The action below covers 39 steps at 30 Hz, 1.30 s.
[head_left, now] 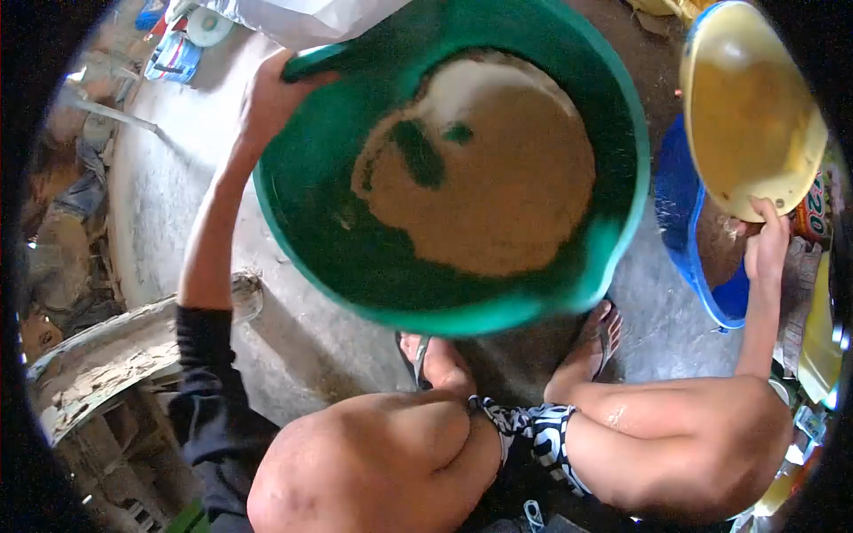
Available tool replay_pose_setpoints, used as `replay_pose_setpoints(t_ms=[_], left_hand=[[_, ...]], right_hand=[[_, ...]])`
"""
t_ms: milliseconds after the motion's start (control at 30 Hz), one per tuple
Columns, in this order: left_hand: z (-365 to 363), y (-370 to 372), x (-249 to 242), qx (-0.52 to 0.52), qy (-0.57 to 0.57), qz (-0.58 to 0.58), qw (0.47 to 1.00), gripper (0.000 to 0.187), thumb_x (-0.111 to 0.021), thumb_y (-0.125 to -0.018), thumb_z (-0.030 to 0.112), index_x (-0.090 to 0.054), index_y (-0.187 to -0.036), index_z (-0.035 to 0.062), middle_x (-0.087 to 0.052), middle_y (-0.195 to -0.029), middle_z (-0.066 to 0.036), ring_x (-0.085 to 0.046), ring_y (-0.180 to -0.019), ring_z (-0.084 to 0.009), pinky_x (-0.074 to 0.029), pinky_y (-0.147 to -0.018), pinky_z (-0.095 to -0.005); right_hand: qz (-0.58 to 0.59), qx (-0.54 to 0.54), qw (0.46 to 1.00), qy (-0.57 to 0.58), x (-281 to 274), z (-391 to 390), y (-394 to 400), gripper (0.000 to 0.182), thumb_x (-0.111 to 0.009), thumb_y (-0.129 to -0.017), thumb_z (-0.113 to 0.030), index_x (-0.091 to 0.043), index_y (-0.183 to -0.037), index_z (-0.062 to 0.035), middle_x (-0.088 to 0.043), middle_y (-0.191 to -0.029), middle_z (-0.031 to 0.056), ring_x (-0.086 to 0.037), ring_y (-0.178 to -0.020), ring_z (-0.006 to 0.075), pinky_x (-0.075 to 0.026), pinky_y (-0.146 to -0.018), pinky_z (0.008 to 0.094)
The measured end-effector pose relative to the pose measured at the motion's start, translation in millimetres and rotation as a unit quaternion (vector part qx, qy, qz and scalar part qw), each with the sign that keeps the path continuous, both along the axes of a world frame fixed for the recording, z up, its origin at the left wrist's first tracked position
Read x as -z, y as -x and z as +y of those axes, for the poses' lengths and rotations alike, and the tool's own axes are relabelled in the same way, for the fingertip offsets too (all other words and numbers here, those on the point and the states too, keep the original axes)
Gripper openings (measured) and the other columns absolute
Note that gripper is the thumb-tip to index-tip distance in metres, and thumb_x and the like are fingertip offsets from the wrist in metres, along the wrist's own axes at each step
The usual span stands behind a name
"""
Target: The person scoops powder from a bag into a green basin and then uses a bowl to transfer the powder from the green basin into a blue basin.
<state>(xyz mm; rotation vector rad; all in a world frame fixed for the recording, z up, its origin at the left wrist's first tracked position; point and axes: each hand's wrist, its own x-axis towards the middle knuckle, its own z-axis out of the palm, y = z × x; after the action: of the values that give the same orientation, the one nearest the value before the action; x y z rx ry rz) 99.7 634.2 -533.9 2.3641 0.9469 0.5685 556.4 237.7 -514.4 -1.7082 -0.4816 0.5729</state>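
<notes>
Grey concrete floor [302, 355] is filling the bkgd, w/ scuffs & dusty patches showing. Daylight is brightening the floor on the L; shadows are darkening it nr the ctr. A worn, pale, curved ledge [115, 351] is jutting in at lower L, its surface flaking. Rubble & scraps [67, 240] are lining the far L edge. A blue-&-white packet [175, 59] is lying upper L. Mixed pkgs [813, 213] are crowding the R edge, prints mostly too blurry to read.

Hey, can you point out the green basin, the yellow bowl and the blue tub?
Green basin [306, 209]: head view, on its bare inner wall.
Yellow bowl [746, 120]: head view, middle of its broad face.
Blue tub [673, 191]: head view, on its outer wall.
</notes>
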Motion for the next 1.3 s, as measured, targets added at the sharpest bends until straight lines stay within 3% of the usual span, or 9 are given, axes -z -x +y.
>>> replay_pose_setpoints(t_ms=[67, 233, 500, 533, 667, 767, 867, 933, 1300], left_hand=[[-9, 22, 2, -0.094, -0.052, 0.029, 0.994, 0.035, -0.075, -0.078, 0.033, -0.062, -0.082, 0.0010, -0.060, -0.067, -0.004, -0.054, -0.063, -0.0123, -0.045, -0.060, -0.0297], [-73, 42, 1, -0.276, -0.105, 0.031, 0.955, 0.042, -0.073, -0.079, 0.040, -0.054, -0.073, 0.0024, -0.047, -0.058, -0.013, -0.039, -0.055, -0.0154, -0.038, -0.053, -0.0335], [-90, 12, -17, -0.243, -0.168, 0.052, 0.954, 0.039, -0.073, -0.078, 0.036, -0.055, -0.075, 0.0011, -0.054, -0.067, -0.018, -0.051, -0.064, -0.0250, -0.044, -0.064, -0.0409], [-79, 15, -9, -0.200, -0.181, 0.002, 0.963, 0.038, -0.073, -0.078, 0.034, -0.055, -0.075, 0.0015, -0.054, -0.065, -0.017, -0.049, -0.062, -0.0225, -0.044, -0.062, -0.0392], [-74, 8, -18, -0.286, -0.104, 0.097, 0.948, 0.033, -0.070, -0.080, 0.033, -0.058, -0.082, 0.0018, -0.056, -0.065, -0.013, -0.049, -0.062, -0.0173, -0.044, -0.060, -0.0366], [-18, 38, 14, -0.138, 0.024, -0.070, 0.988, 0.032, -0.068, -0.083, 0.032, -0.057, -0.079, 0.0027, -0.059, -0.064, -0.011, -0.048, -0.056, -0.0186, -0.042, -0.053, -0.0386], [-55, 25, -8, -0.264, -0.083, 0.085, 0.957, 0.027, -0.066, -0.084, 0.026, -0.058, -0.079, 0.0008, -0.057, -0.065, -0.009, -0.049, -0.062, -0.0162, -0.043, -0.059, -0.0357], [-17, 56, 34, -0.213, 0.066, -0.108, 0.969, 0.024, -0.066, -0.083, 0.022, -0.060, -0.087, -0.0012, -0.061, -0.072, -0.005, -0.050, -0.065, -0.0168, -0.045, -0.064, -0.0342], [-217, 77, 68, -0.323, 0.259, -0.136, 0.900, 0.018, -0.052, -0.078, 0.000, -0.062, -0.093, -0.0030, -0.059, -0.078, 0.000, -0.050, -0.072, -0.0101, -0.042, -0.067, -0.0261]], right_hand=[[-0.008, 0.023, 0.998, -0.057, 6, -5, -6, 0.019, -0.055, -0.085, -0.010, -0.054, -0.103, -0.0032, -0.061, -0.087, 0.0048, -0.056, -0.064, 0.0147, -0.043, -0.052, 0.0262], [0.017, 0.016, 0.998, -0.051, 6, 11, 0, 0.018, -0.054, -0.085, -0.010, -0.055, -0.102, -0.0017, -0.062, -0.085, 0.0058, -0.056, -0.063, 0.0137, -0.042, -0.051, 0.0250], [0.048, -0.102, 0.993, 0.046, -11, 17, 27, 0.021, -0.048, -0.086, -0.016, -0.055, -0.091, 0.0038, -0.061, -0.072, 0.0134, -0.059, -0.057, 0.0153, -0.049, -0.061, 0.0258], [0.052, 0.003, 0.998, -0.030, -9, 22, 42, 0.013, -0.050, -0.083, -0.008, -0.053, -0.091, 0.0013, -0.059, -0.070, 0.0105, -0.054, -0.046, 0.0162, -0.047, -0.043, 0.0293], [0.050, -0.025, 0.998, -0.025, 15, 7, 18, 0.017, -0.050, -0.085, -0.012, -0.055, -0.096, -0.0005, -0.062, -0.075, 0.0089, -0.056, -0.050, 0.0164, -0.044, -0.043, 0.0261], [0.027, 0.035, 0.999, 0.028, 10, 1, 40, 0.016, -0.049, -0.086, -0.010, -0.055, -0.098, -0.0005, -0.062, -0.076, 0.0091, -0.056, -0.051, 0.0161, -0.044, -0.044, 0.0265], [0.043, -0.019, 0.998, 0.040, 1, 24, 36, 0.014, -0.046, -0.089, -0.010, -0.055, -0.096, -0.0005, -0.059, -0.069, 0.0107, -0.056, -0.052, 0.0175, -0.046, -0.046, 0.0293], [0.022, -0.022, 0.999, 0.028, -1, 24, 39, 0.016, -0.047, -0.089, -0.011, -0.054, -0.097, 0.0011, -0.060, -0.070, 0.0114, -0.056, -0.051, 0.0173, -0.047, -0.045, 0.0286], [-0.047, -0.080, 0.994, 0.051, -9, 30, 54, 0.025, -0.049, -0.089, -0.013, -0.054, -0.100, 0.0085, -0.064, -0.074, 0.0152, -0.060, -0.048, 0.0165, -0.052, -0.043, 0.0254]])
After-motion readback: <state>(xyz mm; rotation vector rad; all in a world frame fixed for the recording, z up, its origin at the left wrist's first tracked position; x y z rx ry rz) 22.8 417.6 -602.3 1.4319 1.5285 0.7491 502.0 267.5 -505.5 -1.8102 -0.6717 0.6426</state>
